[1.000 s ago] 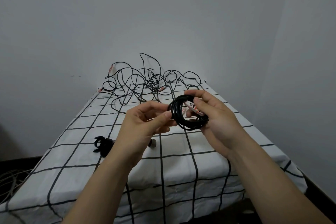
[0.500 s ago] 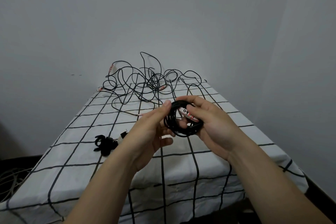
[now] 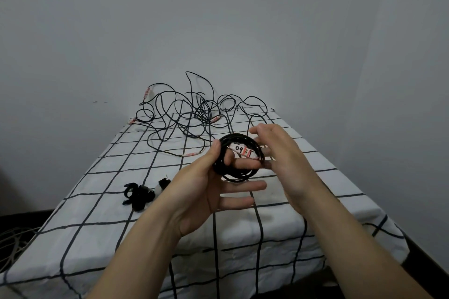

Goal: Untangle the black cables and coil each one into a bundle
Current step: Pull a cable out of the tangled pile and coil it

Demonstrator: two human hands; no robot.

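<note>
The table (image 3: 80, 204), under a white cloth with a black grid, runs from the bottom of the frame up to the centre, where its far edge meets the grey wall (image 3: 218, 19). Its left edge slants down to the lower left and its right edge to the lower right. The cloth drapes over the near edge at the bottom. Bare cloth lies open to the right of the hands and below them in the lower centre. Off the left edge, in the lower left corner, pale wires (image 3: 12, 243) lie on a dark floor.

The left hand (image 3: 201, 192) shows its palm. Its thumb (image 3: 215, 150) pinches the left side of the coiled cable (image 3: 237, 178) against a finger passing behind the ring. Two lower fingers stretch out straight beneath the coil, apart from it. The right hand (image 3: 284, 153) sits just right of the coil, its fingers loosely spread, slightly bent and blurred. Whether its fingertips touch the coil cannot be told.

The coiled cable is a tight black ring of several turns, held at the centre of the frame. A white label (image 3: 244, 152) with handwriting and red marks lies across its opening. Above it, at the table's far end, a tangle of black cables (image 3: 194, 114) sprawls in loose loops, some rising against the wall. At centre left a clump of black straps (image 3: 138, 195) lies on the cloth.
</note>
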